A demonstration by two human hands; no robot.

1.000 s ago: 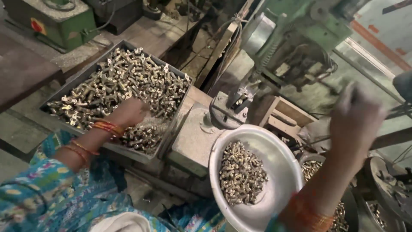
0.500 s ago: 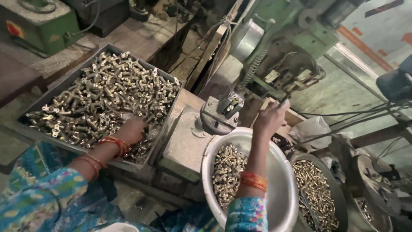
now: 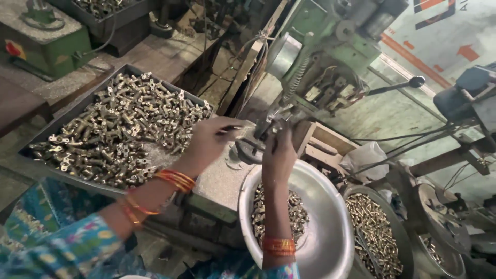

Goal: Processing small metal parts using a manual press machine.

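Observation:
My left hand (image 3: 209, 142) reaches right from the tray and pinches a small brass part (image 3: 242, 132) just in front of the machine's fixture (image 3: 268, 129). My right hand (image 3: 279, 155) is raised over the silver bowl (image 3: 330, 243), its fingertips closed on a small piece at the same fixture. The two hands almost touch there. The grey metal tray (image 3: 62, 116) at left is heaped with several brass fittings (image 3: 119, 124). More small brass parts (image 3: 294, 212) lie in the bowl under my right forearm.
The green machine (image 3: 330, 46) rises behind the fixture, with a black-knobbed lever (image 3: 416, 81) sticking out to the right. A dark bowl of brass pieces (image 3: 372, 232) stands right of the silver bowl. A green box (image 3: 46, 46) stands at the far left.
My left hand has left the tray and come across to the fixture with a part. My right hand has come down from the far right to the fixture.

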